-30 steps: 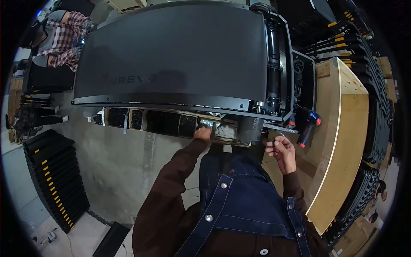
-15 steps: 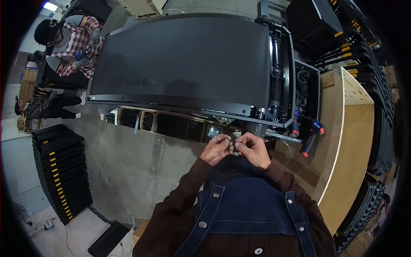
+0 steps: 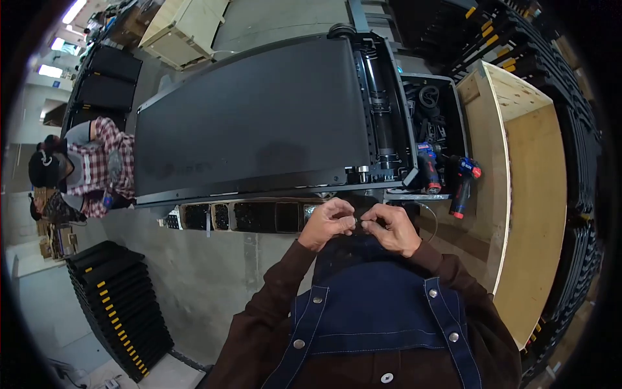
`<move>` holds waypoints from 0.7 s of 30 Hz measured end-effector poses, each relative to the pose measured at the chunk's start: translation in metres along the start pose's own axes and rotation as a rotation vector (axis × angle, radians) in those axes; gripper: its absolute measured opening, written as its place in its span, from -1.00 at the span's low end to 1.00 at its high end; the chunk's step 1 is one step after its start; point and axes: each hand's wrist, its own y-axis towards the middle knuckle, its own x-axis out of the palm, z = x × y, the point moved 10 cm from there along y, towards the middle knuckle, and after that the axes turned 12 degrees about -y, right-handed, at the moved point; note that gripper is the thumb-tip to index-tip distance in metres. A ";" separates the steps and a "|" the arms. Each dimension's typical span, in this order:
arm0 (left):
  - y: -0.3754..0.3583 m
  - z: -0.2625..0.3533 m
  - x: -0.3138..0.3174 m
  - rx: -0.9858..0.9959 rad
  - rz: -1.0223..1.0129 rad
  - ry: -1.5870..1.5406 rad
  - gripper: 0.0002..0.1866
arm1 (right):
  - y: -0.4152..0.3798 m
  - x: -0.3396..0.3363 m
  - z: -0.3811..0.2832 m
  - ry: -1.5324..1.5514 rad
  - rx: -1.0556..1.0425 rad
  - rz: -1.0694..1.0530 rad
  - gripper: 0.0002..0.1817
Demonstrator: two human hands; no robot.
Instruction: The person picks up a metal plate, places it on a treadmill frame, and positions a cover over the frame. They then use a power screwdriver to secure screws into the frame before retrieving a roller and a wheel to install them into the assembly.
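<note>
In front of the dark blue apron (image 3: 376,285), both my hands are raised close together, fingertips almost meeting. My left hand (image 3: 329,225) is closed in a pinch, and a tiny piece seems to show at its fingertips. Thumb and fingers of my right hand (image 3: 393,230) are also pinched, on something too small to make out. Just beyond them lies a treadmill (image 3: 259,117) with a black belt, its roller end (image 3: 382,123) uncovered at the right. Below its near side runs a row of small parts bins (image 3: 256,215) holding dark hardware.
Right of the treadmill, a black bin (image 3: 431,97) holds black parts. Two cordless drivers (image 3: 430,170) lie beside it. A plywood crate (image 3: 534,194) stands at right. Stacked black panels (image 3: 116,305) are at lower left. Another person (image 3: 91,162) works at the treadmill's left end.
My view has turned, so the treadmill sits further left. My fingertips have drawn slightly apart. The other person is now nearer the treadmill's left end.
</note>
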 end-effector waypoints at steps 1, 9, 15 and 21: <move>0.002 -0.006 0.005 -0.015 -0.009 0.016 -0.89 | -0.004 0.001 0.011 0.053 0.048 0.007 -0.93; -0.010 0.048 0.065 0.668 0.130 0.881 -0.89 | -0.015 -0.005 0.045 0.421 0.227 0.187 -0.89; 0.048 0.057 0.063 0.141 -0.057 0.601 -0.71 | 0.016 -0.070 0.029 -0.005 0.075 0.296 -0.91; 0.070 0.112 0.128 0.727 -0.509 1.554 -0.65 | 0.055 -0.080 0.020 -0.571 -0.074 0.186 -0.92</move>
